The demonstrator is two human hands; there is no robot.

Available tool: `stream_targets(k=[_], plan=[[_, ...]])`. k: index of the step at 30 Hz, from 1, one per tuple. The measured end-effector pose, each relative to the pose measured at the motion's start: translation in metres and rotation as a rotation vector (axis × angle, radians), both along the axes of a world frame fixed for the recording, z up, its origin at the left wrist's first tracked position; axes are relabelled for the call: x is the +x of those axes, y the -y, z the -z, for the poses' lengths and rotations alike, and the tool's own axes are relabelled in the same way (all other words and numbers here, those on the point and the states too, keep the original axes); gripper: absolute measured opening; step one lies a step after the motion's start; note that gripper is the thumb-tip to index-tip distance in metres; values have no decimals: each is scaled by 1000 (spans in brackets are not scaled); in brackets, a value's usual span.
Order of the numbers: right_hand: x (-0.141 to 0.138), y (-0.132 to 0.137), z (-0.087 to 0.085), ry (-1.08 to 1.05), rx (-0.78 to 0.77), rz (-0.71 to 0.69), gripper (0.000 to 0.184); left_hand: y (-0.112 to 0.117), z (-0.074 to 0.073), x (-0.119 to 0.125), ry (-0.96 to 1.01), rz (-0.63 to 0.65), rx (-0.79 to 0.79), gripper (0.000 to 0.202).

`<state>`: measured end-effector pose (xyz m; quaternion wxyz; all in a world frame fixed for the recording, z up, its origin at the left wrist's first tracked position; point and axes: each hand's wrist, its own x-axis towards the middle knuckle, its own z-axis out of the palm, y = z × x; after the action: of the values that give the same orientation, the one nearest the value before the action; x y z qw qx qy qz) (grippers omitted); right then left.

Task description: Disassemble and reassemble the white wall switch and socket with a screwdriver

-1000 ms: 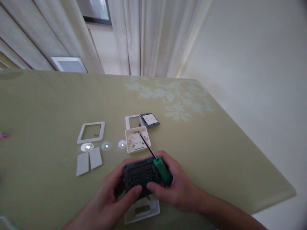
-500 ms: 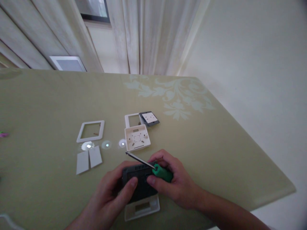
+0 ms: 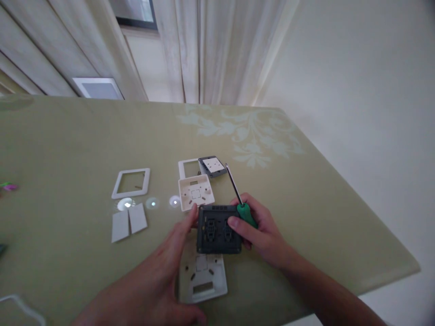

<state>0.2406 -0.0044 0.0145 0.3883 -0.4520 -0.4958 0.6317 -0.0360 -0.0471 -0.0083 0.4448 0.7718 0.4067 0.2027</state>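
A dark grey wall-switch module (image 3: 217,240) is pinched in my right hand (image 3: 260,226), its two mechanisms facing up. The same hand also holds a green-handled screwdriver (image 3: 246,213), its metal shaft pointing up and away. My left hand (image 3: 163,267) has its thumb and fingers spread around the left side of a white mounting box (image 3: 217,283). One of its fingertips is at the module's left edge; whether it touches is unclear. The box lies on the table, partly covered by the module.
Beyond my hands lie a second mounting box (image 3: 185,194), a white frame (image 3: 181,169) and a grey socket module (image 3: 213,166). Further left are another white frame (image 3: 147,181) and two white switch plates (image 3: 120,226). A white cord (image 3: 27,308) is at lower left.
The module has moved up and right, and my left hand has let go of it and spread. The screwdriver shaft has swung from pointing left to pointing away. More of the near box shows.
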Motion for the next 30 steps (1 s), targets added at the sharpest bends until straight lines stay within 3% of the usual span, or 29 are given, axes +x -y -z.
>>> stream_targets(k=[4, 12, 17, 20, 23, 30], plan=[[8, -14, 3, 36, -56, -28, 38, -4, 8, 3, -64, 55, 13, 153], [2, -12, 13, 138, -112, -226, 39, -9, 17, 11, -52, -85, 156, 116], [1, -12, 9, 274, 100, -242, 27, -13, 17, 13, -121, -83, 348, 95], [2, -10, 4, 466, 229, -235, 29, -14, 15, 12, -133, -82, 401, 81], [3, -7, 3, 578, 256, -248, 33, -14, 13, 12, -136, -75, 406, 79], [5, -11, 8, 661, 291, -220, 22, -16, 16, 11, -139, -73, 315, 92]])
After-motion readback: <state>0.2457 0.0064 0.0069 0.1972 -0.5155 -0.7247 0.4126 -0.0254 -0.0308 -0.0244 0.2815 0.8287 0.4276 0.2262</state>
